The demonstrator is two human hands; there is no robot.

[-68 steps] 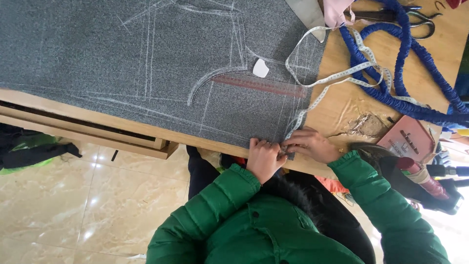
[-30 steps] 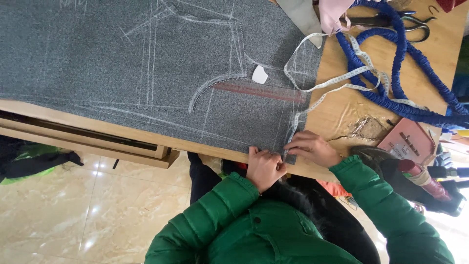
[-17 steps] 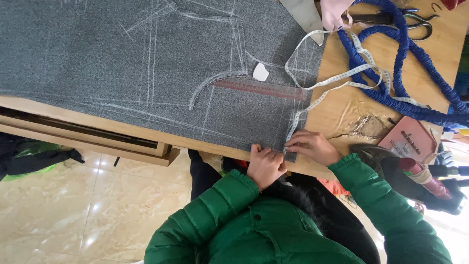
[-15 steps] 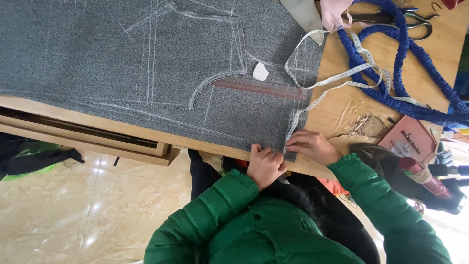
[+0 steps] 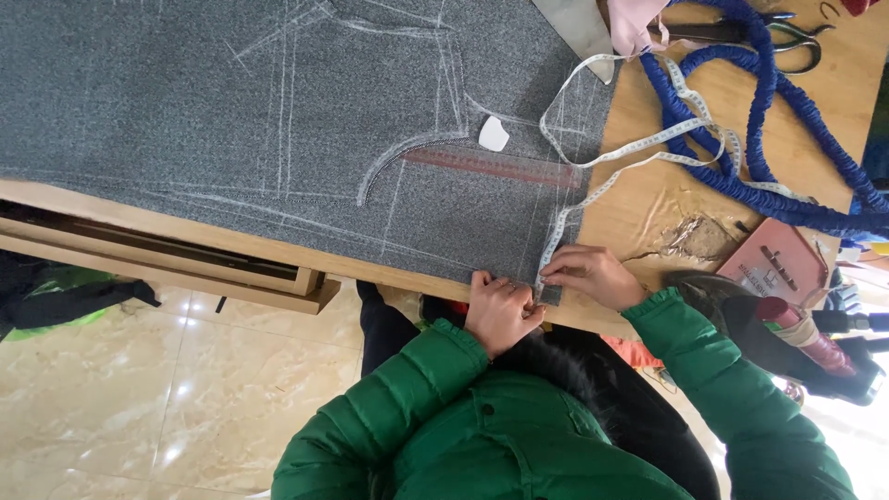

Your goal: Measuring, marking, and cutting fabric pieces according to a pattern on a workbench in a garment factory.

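A grey fabric point(image 5: 231, 120) with white chalk lines covers the wooden table point(image 5: 648, 199). A white tape measure point(image 5: 593, 185) loops over the fabric's right edge and runs down to its near corner. My left hand point(image 5: 500, 313) curls over that corner and pinches the tape's end against the fabric edge. My right hand point(image 5: 589, 275) presses the tape onto the fabric with its fingertips just beside the left. A reddish clear ruler point(image 5: 491, 167) and a white piece of chalk point(image 5: 494, 134) lie on the fabric above my hands.
A thick blue cord point(image 5: 741, 176) snakes over the table's right side, with scissors point(image 5: 787, 37) at the far edge. A crumpled clear wrapper point(image 5: 694, 236) and a pink box point(image 5: 778, 264) lie right of my right hand. Tiled floor point(image 5: 139, 398) lies below the table edge.
Both hands have stayed at the fabric's near corner on the tape; only the view has shifted slightly.
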